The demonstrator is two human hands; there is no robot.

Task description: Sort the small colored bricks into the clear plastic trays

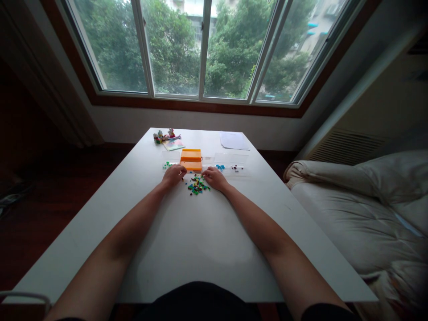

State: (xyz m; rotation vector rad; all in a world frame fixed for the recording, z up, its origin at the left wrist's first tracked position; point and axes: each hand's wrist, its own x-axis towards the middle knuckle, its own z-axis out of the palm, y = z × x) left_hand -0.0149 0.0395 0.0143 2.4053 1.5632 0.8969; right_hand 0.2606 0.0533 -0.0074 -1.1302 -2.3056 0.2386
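A loose pile of small coloured building bricks (198, 184), mostly green with some blue, yellow and dark ones, lies on the white table. My left hand (174, 174) is at the pile's upper left, fingers curled together beside the orange box. On the other side, my right hand (215, 178) reaches to the pile's upper right edge with its fingertips pinched. Whatever either hand holds is too small to make out. Just beyond the hands stands an open orange box (191, 159). Green bricks (166, 165) lie left of it; blue bricks (220, 167) and dark bricks (236, 168) lie to the right.
Clear plastic trays (232, 158) flank the orange box. At the table's far left are small brick figures (158, 136) and a colourful booklet (174, 145). Sheets of white paper (234, 140) lie far right. A padded cream sofa (354, 214) stands along the right side.
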